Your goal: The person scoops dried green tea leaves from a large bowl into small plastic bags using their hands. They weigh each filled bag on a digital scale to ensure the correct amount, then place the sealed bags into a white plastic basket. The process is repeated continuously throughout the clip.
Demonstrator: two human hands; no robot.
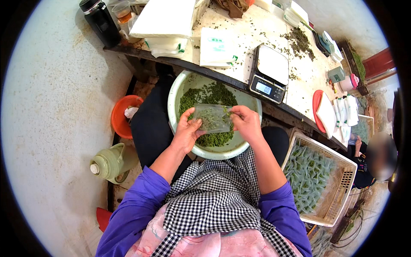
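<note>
A small clear plastic pouch (212, 118) with green dried leaves in it is held flat over a pale green bowl (173, 98). My left hand (187, 131) grips the pouch's left edge. My right hand (245, 122) pinches its right edge. The bowl rests on my lap and holds a heap of loose green leaves (205, 95). Both purple-sleeved forearms come up from the lower edge over a black-and-white checked apron (214, 201).
A digital scale (270, 73) stands on the white table (299, 90) beyond the bowl, beside stacks of flat white packets (216, 47) and scattered leaves (299, 43). A basket (342, 188) with several filled pouches is at my right, another person (376, 158) beyond it. An orange bucket (120, 118), green kettle (109, 162) and black flask (100, 21) are at left.
</note>
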